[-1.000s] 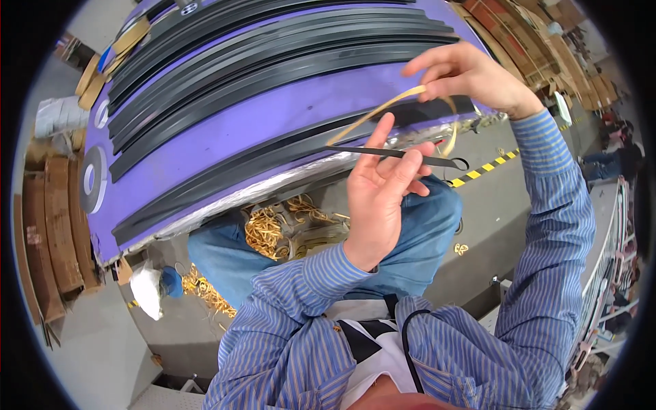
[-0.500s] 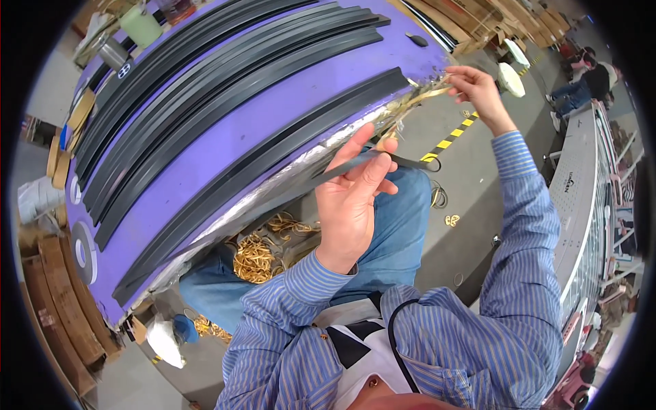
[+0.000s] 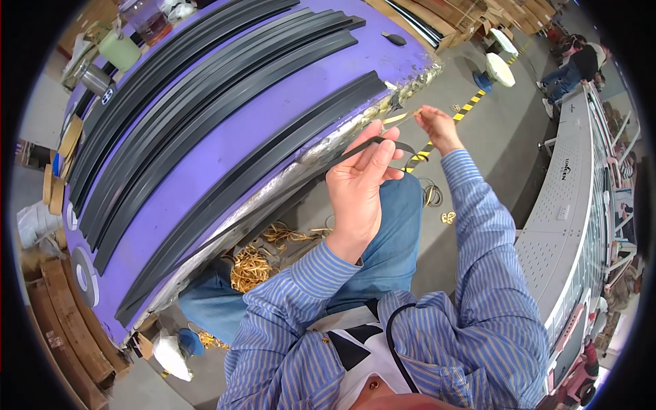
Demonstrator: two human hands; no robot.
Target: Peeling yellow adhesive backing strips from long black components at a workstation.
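**A dark strip (image 3: 335,162) in the left hand (image 3: 359,191), a yellow strip (image 3: 395,119) in the right hand (image 3: 441,130)**

Cardboard boxes (image 3: 68,301) stand at the far left. Brownish tape rolls (image 3: 70,137) sit at the left end of the purple counter (image 3: 232,150), and a pale ring-shaped roll (image 3: 85,258) lies near its front left corner. Long dark grey profiles (image 3: 287,137) stretch across the counter, one of them apart from the rest along the near edge. Below that edge is a heap of golden scraps (image 3: 251,268), beside the person's jeans (image 3: 386,225).

The dark strip slants along the near edge up to the left hand, where thumb and fingers pinch it; its short end curls out to the right. The yellow strip spans the gap between the hands; whether it touches the left fingertips cannot be told. At its other end the right hand's fingers are closed on it.

Further right, black-and-yellow tape (image 3: 470,105) runs beside a pale round stool (image 3: 499,70), and a light grey perforated panel (image 3: 557,184) stands at the right.
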